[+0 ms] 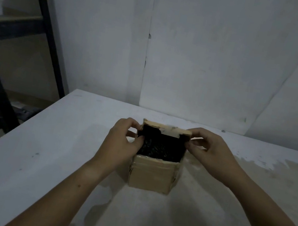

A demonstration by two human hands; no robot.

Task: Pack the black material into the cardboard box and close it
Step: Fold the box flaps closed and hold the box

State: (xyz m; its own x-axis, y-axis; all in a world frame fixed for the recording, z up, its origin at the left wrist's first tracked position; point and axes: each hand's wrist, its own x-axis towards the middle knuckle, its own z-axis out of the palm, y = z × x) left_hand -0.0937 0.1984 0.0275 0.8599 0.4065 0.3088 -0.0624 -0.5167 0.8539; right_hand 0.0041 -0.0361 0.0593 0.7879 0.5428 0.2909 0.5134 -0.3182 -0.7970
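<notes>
Stood on table (37, 153): cardboard box (151, 175), black material (159, 148) already inside, top open. Gripped left rim with left hand (120, 143), fingers curled; pinched right rim with right hand (210, 153). Packing judged done, closing in hand; next, probably far flap (167, 129) folded down over material.

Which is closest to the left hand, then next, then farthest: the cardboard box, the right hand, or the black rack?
1. Cardboard box: the left hand grips its left wall.
2. Right hand: across the box, at its right side.
3. Black rack: off the table, far to the left.
</notes>
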